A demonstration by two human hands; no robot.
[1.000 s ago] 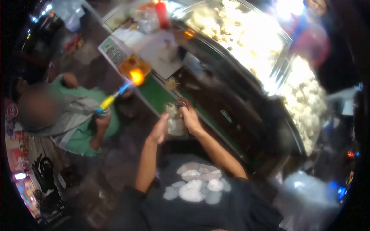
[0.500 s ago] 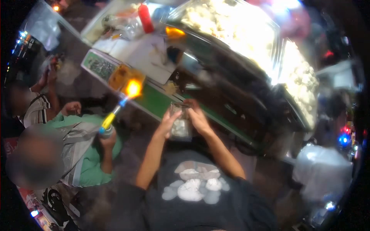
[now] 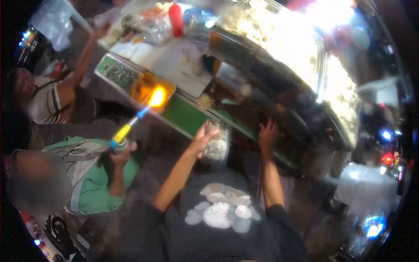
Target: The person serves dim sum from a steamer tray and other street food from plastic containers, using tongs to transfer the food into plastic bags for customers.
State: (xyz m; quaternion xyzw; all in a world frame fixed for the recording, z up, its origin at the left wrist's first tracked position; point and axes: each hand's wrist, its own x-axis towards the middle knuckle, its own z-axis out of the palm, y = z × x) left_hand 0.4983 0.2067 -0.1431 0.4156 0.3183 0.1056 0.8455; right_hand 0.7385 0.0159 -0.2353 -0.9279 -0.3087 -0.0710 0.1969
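Observation:
My left hand [image 3: 201, 141] is closed around the side of a clear plastic container [image 3: 219, 145], holding it close in front of my shirt. Pale contents show through its wall, too blurred to name. Apart from it, over to the right, my right hand [image 3: 268, 134] reaches over the dark side of the stall counter. Its fingers are spread and nothing shows in them. Just beyond the container runs the counter's green edge [image 3: 185, 114].
At left, a co-worker in green holds a yellow-handled torch [image 3: 122, 132], its flame on an orange-lit tray [image 3: 142, 87]. Another person stands behind. A red squeeze bottle [image 3: 175, 19] and a white board [image 3: 179, 61] sit on the counter. Bright glass cases [image 3: 279, 39] hold pale pieces.
My right hand has let go of the container and moved right over the counter. The container stays in my left hand. Behind the torch holder, the other person's arm is now stretched toward the counter.

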